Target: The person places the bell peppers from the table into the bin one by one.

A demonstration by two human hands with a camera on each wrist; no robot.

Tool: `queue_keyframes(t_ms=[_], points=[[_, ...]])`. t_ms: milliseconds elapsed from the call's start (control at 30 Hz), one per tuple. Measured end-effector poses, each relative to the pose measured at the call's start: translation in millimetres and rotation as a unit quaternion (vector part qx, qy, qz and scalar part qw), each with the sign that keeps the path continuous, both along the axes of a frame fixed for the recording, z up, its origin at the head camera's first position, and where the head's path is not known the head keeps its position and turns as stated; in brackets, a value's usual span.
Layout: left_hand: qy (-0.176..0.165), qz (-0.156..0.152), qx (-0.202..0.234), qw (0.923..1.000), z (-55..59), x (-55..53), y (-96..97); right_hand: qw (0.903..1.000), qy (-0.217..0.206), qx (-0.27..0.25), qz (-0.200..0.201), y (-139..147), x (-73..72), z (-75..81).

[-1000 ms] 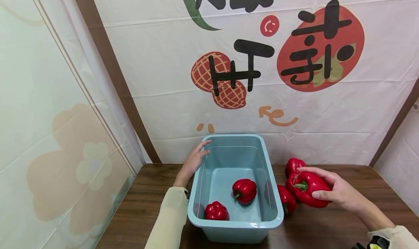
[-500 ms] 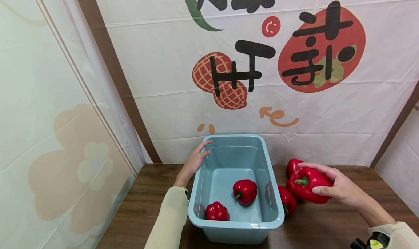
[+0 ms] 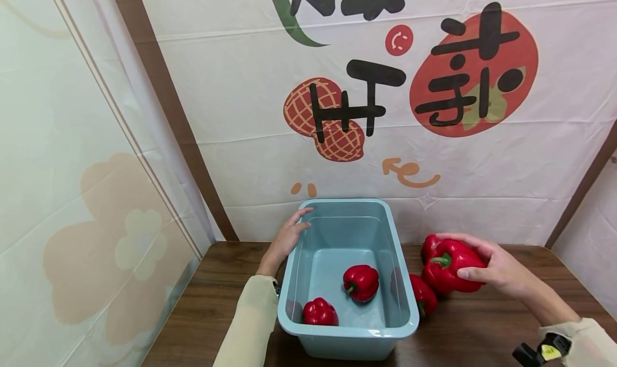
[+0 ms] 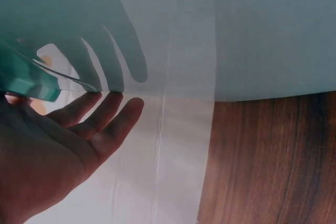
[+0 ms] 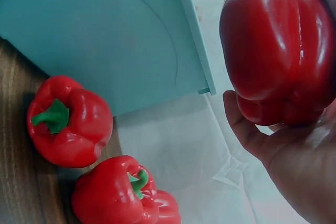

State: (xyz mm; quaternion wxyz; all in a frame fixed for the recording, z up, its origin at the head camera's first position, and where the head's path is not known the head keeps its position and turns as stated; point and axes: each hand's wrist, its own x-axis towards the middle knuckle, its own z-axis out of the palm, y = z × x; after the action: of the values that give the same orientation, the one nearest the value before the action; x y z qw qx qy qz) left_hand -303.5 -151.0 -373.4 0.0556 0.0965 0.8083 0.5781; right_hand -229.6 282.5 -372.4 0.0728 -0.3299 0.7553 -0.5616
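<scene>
My left hand [image 3: 286,237] holds the left rim of a light blue plastic bin [image 3: 347,332], with digits over the rim and several fingers [image 4: 113,121] against the outer wall. Two red bell peppers lie inside: one near the middle [image 3: 360,283], another by the near left corner [image 3: 320,312]. To the bin's right, my right hand [image 3: 501,270] grips a large red bell pepper [image 3: 455,265], its green stem facing the bin. The right wrist view shows this held pepper [image 5: 278,51] raised above other peppers on the table.
Beside the bin's right wall sit more red peppers: a near one [image 5: 71,121], another [image 5: 113,192] and one partly hidden behind it [image 5: 167,208]. They rest on a dark wooden table [image 3: 217,302]. A printed white cloth [image 3: 241,158] hangs directly behind.
The pepper in my right hand has risen slightly, with the hand and wrist moving up. My left hand, the bin and the peppers inside have stayed in place.
</scene>
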Motion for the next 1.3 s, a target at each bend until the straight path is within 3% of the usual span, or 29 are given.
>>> queue_keyframes(t_ms=[300,567,1033,1300], points=[[0.002,-0.001,-0.001,1.0,-0.7,0.0,-0.3,0.9999,-0.008,0.005,-0.014,-6,-0.4,5.8],[0.01,0.013,0.005,0.9998,-35.3,-26.4,-4.8,1.0,0.004,0.001,0.007,-11,-5.0,9.5],[0.017,0.019,0.001,0.9997,-35.7,-25.3,-4.2,0.9994,0.013,-0.007,0.031,-18,-10.8,16.0],[0.01,0.025,0.002,0.9996,-34.0,-23.9,-3.7,0.9998,0.014,0.003,0.015,-23,-14.5,17.5]])
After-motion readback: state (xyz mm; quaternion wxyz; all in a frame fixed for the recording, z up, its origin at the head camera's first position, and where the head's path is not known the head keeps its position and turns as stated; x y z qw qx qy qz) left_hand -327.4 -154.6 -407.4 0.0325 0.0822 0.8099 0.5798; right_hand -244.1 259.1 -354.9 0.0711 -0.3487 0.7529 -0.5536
